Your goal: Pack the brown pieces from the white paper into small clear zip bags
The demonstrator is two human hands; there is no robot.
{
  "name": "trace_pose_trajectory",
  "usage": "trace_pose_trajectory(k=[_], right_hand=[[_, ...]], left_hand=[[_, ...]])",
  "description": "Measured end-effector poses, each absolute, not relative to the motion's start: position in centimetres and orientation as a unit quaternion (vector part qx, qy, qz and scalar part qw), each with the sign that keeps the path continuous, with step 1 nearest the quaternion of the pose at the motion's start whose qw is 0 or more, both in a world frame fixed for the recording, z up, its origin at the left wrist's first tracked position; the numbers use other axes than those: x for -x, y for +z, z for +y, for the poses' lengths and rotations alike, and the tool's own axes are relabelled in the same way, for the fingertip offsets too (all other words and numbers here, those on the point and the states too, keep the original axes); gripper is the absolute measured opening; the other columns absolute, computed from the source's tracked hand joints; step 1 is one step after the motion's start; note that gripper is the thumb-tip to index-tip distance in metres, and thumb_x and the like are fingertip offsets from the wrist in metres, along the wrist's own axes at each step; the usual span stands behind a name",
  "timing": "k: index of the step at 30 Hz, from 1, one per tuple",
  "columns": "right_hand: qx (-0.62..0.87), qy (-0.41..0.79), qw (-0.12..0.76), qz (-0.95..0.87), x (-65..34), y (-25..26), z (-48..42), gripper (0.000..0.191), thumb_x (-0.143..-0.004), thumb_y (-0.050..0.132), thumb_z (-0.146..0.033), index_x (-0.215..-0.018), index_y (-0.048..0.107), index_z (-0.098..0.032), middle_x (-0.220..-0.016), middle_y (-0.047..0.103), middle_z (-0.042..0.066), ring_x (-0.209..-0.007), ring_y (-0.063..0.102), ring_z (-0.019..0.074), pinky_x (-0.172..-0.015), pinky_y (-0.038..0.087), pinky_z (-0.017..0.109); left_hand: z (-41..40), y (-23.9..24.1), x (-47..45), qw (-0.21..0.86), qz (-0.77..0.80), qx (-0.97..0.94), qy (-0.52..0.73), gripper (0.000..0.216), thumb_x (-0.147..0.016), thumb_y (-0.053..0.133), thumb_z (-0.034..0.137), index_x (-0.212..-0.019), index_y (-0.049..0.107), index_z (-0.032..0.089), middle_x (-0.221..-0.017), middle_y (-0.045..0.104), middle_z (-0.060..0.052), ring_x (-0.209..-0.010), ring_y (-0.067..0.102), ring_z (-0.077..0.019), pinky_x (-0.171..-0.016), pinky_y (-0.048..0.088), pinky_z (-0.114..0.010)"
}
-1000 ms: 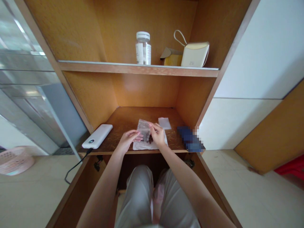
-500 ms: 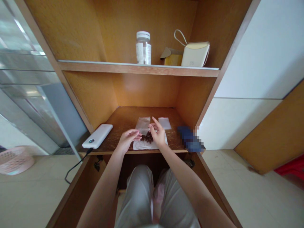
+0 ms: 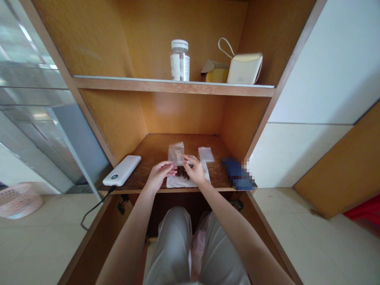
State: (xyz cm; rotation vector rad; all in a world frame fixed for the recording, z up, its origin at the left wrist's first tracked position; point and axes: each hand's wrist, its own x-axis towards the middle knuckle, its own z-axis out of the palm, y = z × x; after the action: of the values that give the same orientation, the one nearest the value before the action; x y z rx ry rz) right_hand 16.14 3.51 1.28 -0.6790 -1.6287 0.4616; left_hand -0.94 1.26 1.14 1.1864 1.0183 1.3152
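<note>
A small clear zip bag [image 3: 175,152] is pinched at its lower left corner by my left hand [image 3: 162,173], thumb against fingers. My right hand [image 3: 194,170] is at the bag's right edge, with index finger and thumb a little apart; the index fingertip overlaps the bag, and whether it presses on it is hard to tell. Beneath the hands, dark brown small pieces [image 3: 184,173] lie in a heap on a white sheet [image 3: 175,183], partly hidden by my right hand. Another clear zip bag [image 3: 206,154] lies flat behind and to the right.
On the wooden board [image 3: 142,166], a white power bank [image 3: 122,170] with a black cable lies left and a blurred dark blue object [image 3: 237,174] right. The upper shelf [image 3: 175,86] bears a white-capped jar [image 3: 179,61], an open yellow box [image 3: 216,73] and a cream strapped device [image 3: 245,68].
The held zip bag has tilted and shifted slightly left and up. My right hand has moved left, its index finger lowering from pointing up to the bag. My left hand stays put.
</note>
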Motion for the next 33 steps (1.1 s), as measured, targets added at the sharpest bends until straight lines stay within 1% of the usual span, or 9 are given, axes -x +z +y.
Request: trace_pose_trajectory(k=[4,10,15,18,21,24,27,31,33], right_hand=[[0.302,0.229,0.64,-0.668,-16.2,1.4,3.6,0.026,-0.083,0.053,-0.028,-0.105,0.066,-0.026,-0.108,0.066,0.004,-0.102,0.06,0.0175,-0.093,0.046,0.035],[0.288,0.373,0.725,-0.503,-16.2,1.5,5.0,0.03,-0.078,0.059,-0.036,-0.103,0.065,-0.02,-0.108,0.067,0.007,-0.103,0.061,0.0193,-0.096,0.044,0.042],[0.264,0.453,0.765,-0.374,-17.0,1.6,6.6,0.031,-0.073,0.063,-0.031,-0.1,0.063,-0.016,-0.106,0.068,0.01,-0.101,0.063,0.0199,-0.095,0.045,0.041],[0.255,0.472,0.763,-0.36,-18.1,1.6,7.5,0.03,-0.076,0.059,-0.03,-0.103,0.06,-0.018,-0.111,0.065,0.01,-0.104,0.061,0.019,-0.093,0.046,0.039],[0.266,0.463,0.769,-0.352,-19.4,2.0,8.5,0.028,-0.076,0.056,-0.029,-0.101,0.059,-0.018,-0.112,0.064,0.01,-0.103,0.061,0.0183,-0.088,0.049,0.037],[0.302,0.434,0.78,-0.334,-20.8,2.7,9.8,0.03,-0.069,0.063,-0.03,-0.095,0.061,-0.016,-0.103,0.067,0.009,-0.095,0.063,0.0184,-0.083,0.049,0.034],[0.374,0.362,0.782,-0.342,-21.9,3.0,10.9,0.031,-0.062,0.068,-0.031,-0.086,0.062,-0.013,-0.094,0.068,0.009,-0.088,0.063,0.0187,-0.082,0.048,0.034],[0.413,0.304,0.771,-0.378,-22.8,1.7,11.8,0.027,-0.062,0.065,-0.03,-0.082,0.062,-0.012,-0.087,0.068,0.009,-0.08,0.063,0.0178,-0.079,0.048,0.034],[0.429,0.284,0.757,-0.404,-23.0,0.6,12.0,0.024,-0.064,0.061,-0.028,-0.082,0.062,-0.012,-0.085,0.069,0.009,-0.079,0.063,0.0179,-0.079,0.048,0.035]], left_hand=[[1.4,1.0,1.0,0.526,0.419,-0.493,0.551,0.042,-0.065,0.072,0.043,-0.093,0.062,0.012,-0.08,0.071,-0.01,-0.068,0.068,-0.0201,-0.07,0.052,-0.034],[1.1,1.2,0.8,0.526,0.421,-0.499,0.546,0.04,-0.065,0.072,0.043,-0.089,0.063,0.012,-0.078,0.07,-0.009,-0.067,0.067,-0.0195,-0.068,0.052,-0.033],[1.0,1.5,0.7,0.528,0.42,-0.498,0.545,0.04,-0.064,0.073,0.043,-0.087,0.064,0.012,-0.078,0.07,-0.009,-0.067,0.066,-0.0192,-0.068,0.051,-0.033],[1.0,1.6,0.7,0.531,0.42,-0.496,0.543,0.038,-0.064,0.073,0.042,-0.086,0.064,0.012,-0.077,0.07,-0.009,-0.067,0.066,-0.0189,-0.068,0.051,-0.032],[0.9,1.7,0.6,0.533,0.423,-0.491,0.544,0.037,-0.064,0.074,0.04,-0.085,0.064,0.012,-0.076,0.07,-0.008,-0.066,0.066,-0.0186,-0.067,0.051,-0.032],[0.9,1.7,0.6,0.533,0.421,-0.492,0.545,0.036,-0.064,0.074,0.04,-0.085,0.064,0.012,-0.076,0.07,-0.008,-0.065,0.066,-0.0182,-0.065,0.051,-0.031],[1.0,1.6,0.7,0.531,0.421,-0.494,0.545,0.036,-0.065,0.073,0.041,-0.085,0.064,0.012,-0.076,0.07,-0.008,-0.065,0.066,-0.018,-0.065,0.051,-0.031],[1.0,1.4,0.7,0.53,0.42,-0.498,0.542,0.036,-0.066,0.072,0.042,-0.086,0.064,0.013,-0.076,0.07,-0.008,-0.066,0.066,-0.0181,-0.066,0.051,-0.031],[1.1,1.4,0.7,0.529,0.421,-0.501,0.54,0.037,-0.066,0.072,0.043,-0.086,0.064,0.013,-0.076,0.07,-0.008,-0.066,0.066,-0.0184,-0.066,0.051,-0.031]])
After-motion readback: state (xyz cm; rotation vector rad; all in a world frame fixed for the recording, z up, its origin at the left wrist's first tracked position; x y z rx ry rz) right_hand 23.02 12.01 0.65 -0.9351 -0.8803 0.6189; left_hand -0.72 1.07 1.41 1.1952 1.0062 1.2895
